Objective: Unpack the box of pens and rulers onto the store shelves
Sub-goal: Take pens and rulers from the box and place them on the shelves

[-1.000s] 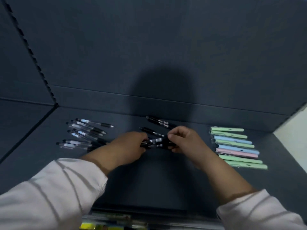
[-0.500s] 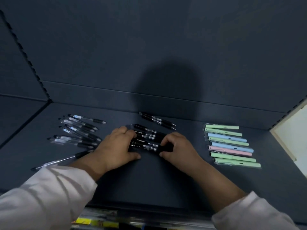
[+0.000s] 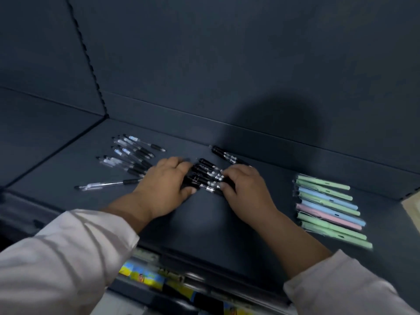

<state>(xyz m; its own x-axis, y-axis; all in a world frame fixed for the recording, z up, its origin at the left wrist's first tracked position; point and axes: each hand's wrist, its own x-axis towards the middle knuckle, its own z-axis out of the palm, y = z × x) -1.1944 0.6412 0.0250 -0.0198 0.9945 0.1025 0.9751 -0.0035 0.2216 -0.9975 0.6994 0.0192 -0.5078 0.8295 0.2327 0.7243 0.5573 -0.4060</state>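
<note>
A bunch of black pens (image 3: 205, 176) is seen lying on the dark shelf (image 3: 204, 223), near the middle of the view, with the pens side by side and pointing from about 10 o'clock to 4 o'clock. The bunch is flanked by both hands. The left hand (image 3: 166, 187) is placed at the 9 o'clock side of the bunch: its fingers (image 3: 179, 163) are laid over the far pens and its thumb (image 3: 189, 190) is set against the nearest one, so the pen ends are grasped between them. The right hand (image 3: 247, 192) is placed at the 3 o'clock side, and its bent fingertips (image 3: 225, 176) are pressed on the silver parts of the pens; whether the bunch is actually gripped by this hand cannot be told.

Two more black pens (image 3: 225, 154) are found just beyond the bunch, at 1 o'clock from it. A loose heap of clear pens (image 3: 129, 153) is spread at 10 o'clock from the left hand, and a single clear pen (image 3: 106, 184) is left apart at its 9 o'clock. A row of wrapped pastel pens (image 3: 329, 208), green, blue and pink, is laid out at 3 o'clock from the right hand. Both forearms are covered by pale sleeves (image 3: 68, 258). Coloured packs (image 3: 143, 275) are glimpsed below the shelf edge at 6 o'clock.
</note>
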